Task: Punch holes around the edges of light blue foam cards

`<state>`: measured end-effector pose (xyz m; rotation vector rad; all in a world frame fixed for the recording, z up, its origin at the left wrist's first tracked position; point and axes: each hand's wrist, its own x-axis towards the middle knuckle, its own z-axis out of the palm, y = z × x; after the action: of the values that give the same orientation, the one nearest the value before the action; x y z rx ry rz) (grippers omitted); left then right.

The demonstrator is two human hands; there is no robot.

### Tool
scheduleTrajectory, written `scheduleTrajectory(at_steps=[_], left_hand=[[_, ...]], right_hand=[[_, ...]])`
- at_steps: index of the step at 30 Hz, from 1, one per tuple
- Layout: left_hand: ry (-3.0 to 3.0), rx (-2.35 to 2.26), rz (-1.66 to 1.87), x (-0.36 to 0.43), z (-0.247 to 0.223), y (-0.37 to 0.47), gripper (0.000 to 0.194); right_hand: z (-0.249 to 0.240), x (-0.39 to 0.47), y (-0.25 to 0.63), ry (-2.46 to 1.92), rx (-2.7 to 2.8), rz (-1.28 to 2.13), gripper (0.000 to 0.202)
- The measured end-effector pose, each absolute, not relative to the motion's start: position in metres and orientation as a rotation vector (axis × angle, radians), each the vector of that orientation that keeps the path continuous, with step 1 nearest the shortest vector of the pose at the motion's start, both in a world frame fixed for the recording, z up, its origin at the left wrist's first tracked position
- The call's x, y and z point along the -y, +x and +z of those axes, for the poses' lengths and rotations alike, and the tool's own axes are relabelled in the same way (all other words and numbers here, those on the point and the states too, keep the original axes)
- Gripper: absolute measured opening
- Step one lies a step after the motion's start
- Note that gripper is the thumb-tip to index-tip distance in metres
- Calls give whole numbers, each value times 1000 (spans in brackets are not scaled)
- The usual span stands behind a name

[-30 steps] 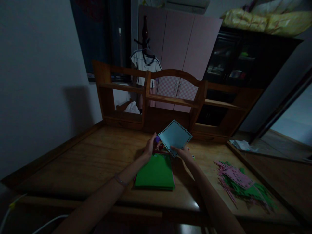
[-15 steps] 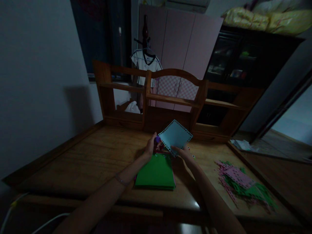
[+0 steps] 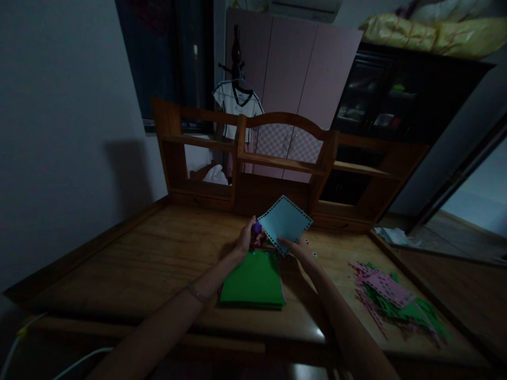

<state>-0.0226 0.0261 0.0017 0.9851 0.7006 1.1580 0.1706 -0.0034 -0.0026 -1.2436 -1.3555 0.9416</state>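
A light blue square sheet (image 3: pixel 285 224) with a row of small holes along its edges is tilted up over the table. My right hand (image 3: pixel 300 249) grips it near its lower corner, thumb on the face. My left hand (image 3: pixel 245 240) is closed around a small purple object (image 3: pixel 257 227) at the sheet's left corner; its kind is hard to make out in the dim light. Below both hands lies a stack of green sheets (image 3: pixel 253 279), with a pink edge showing at its side. Small red items behind the stack are partly hidden by the hands and sheet.
Pink and green perforated scraps (image 3: pixel 390 295) are heaped at the table's right. Small round eye-like pieces (image 3: pixel 315 255) lie beside my right hand. A wooden shelf unit (image 3: pixel 277 161) stands along the table's back edge, and a white cable (image 3: pixel 85 361) hangs at front left.
Almost nothing differs. The purple object beside the sheet's left corner has shifted very slightly, while both hands keep nearly the same place.
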Motion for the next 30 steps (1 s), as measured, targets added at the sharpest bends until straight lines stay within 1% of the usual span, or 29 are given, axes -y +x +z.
scheduleTrajectory(at_steps=[3, 9, 21, 30], left_hand=[[1005, -691, 1148, -25, 2, -22, 56], [1038, -649, 1105, -25, 0, -21, 54], [1032, -667, 1067, -24, 0, -21, 55], [1039, -650, 1066, -27, -3, -20, 55]], right_hand=[[-1, 5, 170, -1244, 1350, 941, 53], [3, 9, 168, -1265, 1367, 954, 49], [0, 5, 170, -1268, 1361, 909, 53], [6, 11, 167, -1274, 1353, 930, 54]])
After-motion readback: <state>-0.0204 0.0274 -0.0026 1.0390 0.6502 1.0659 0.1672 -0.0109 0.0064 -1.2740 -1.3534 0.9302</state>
